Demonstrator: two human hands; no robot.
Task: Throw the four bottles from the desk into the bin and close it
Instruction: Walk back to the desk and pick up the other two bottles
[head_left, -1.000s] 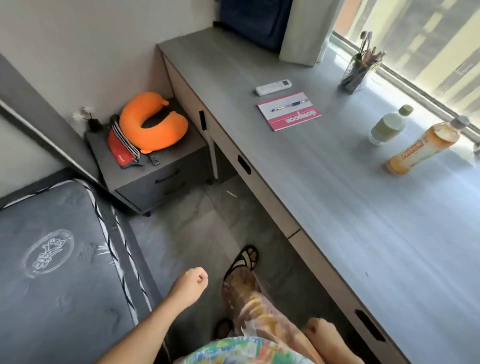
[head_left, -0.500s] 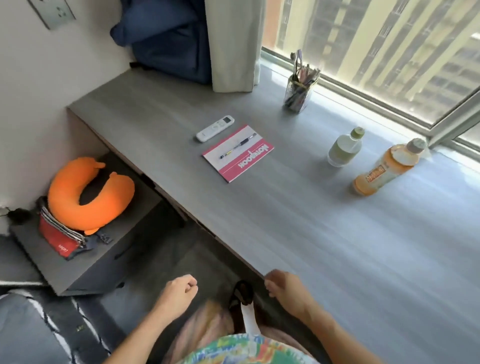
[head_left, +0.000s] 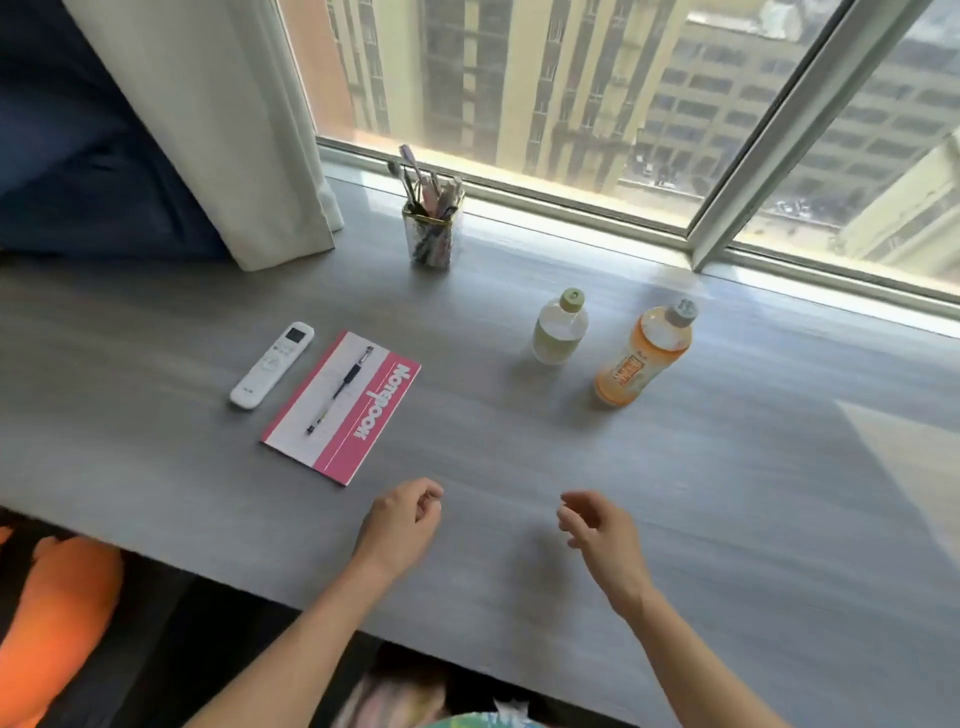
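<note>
Both hands hung over the near part of the counter (head_left: 675, 519), empty. The left hand (head_left: 400, 525) had its fingers (head_left: 428, 501) loosely curled, touching nothing; the right hand (head_left: 597, 530) had its fingers (head_left: 574, 501) a little parted and bent, pinching nothing either.

Only two bottles showed. The pale green bottle (head_left: 558, 332) and the orange bottle (head_left: 641, 358) stood upright, just beside each other, toward the window and well apart from the hands. The bin was out of sight, and so were any other bottles.

To my eye this was the reach, with neither of these two yet taken. The next move called for stretching forward, past the notebook (head_left: 343, 405) with its pen (head_left: 340, 389) and the remote (head_left: 272, 364) on the left, and closing a hand round each bottle's body without knocking the neighbour over.
</note>
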